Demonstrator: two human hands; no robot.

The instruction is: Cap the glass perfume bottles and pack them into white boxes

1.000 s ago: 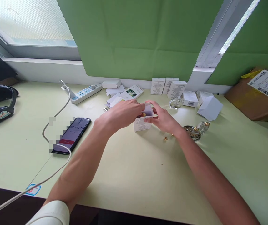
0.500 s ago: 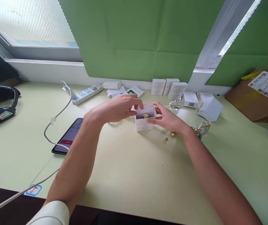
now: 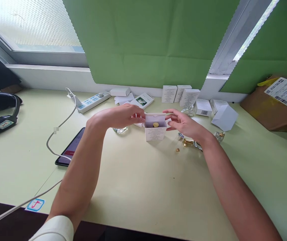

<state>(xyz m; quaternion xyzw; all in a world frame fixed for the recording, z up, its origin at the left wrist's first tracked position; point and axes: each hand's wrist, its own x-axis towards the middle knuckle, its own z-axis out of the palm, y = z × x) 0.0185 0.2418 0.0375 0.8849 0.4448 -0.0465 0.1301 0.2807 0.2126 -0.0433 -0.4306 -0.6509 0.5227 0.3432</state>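
Observation:
A small white carton (image 3: pixel 155 134) stands upright with its top open, and a round gold cap (image 3: pixel 155 125) shows inside it. At the carton's upper left edge, my left hand (image 3: pixel 130 115) has its fingers pinched together on the side flap. My right hand (image 3: pixel 183 124) is at the opposite edge, thumb and fingers closed about the right flap (image 3: pixel 168 123). Below the right hand lie a small gold piece (image 3: pixel 177 150), a gold tube-like part (image 3: pixel 189 142) and a silver-coloured cap (image 3: pixel 180 135). A glass piece (image 3: pixel 120 130) rests under the left wrist.
Several white cartons (image 3: pixel 169 94) stand along the wall, with a picture card (image 3: pixel 142 100) and power strip (image 3: pixel 93 101) to their left. A phone (image 3: pixel 69 150) and cable lie by my left forearm. A cardboard box (image 3: pixel 271 107) is far right, a headset (image 3: pixel 1 113) far left.
My right hand has shifted right, off the carton's front face to its side flap. My left hand has drawn back left from above the opening to the left edge.

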